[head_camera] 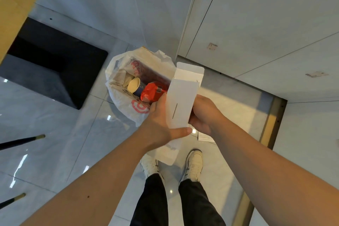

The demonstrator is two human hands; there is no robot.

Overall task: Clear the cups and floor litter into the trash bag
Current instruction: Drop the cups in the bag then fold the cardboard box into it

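Observation:
A white plastic trash bag (pixel 121 101) with red print stands open on the floor ahead of my feet. Inside it lie a blue paper cup (pixel 134 85), a beige cup beside it and a red wrapper (pixel 153 91). Both hands hold a flat white cardboard box (pixel 181 101) with its top flap open, just above the bag's right edge. My left hand (pixel 161 124) grips the box's left side and bottom, thumb along the lower edge. My right hand (pixel 205 113) grips its right side.
A black table base (pixel 55 64) sits left of the bag, under a wooden tabletop edge (pixel 16 5). White cabinet doors (pixel 256 24) rise on the right. White paper pieces (pixel 205 136) lie on the tiles by my shoes. Two dark chair legs (pixel 22 140) poke in at left.

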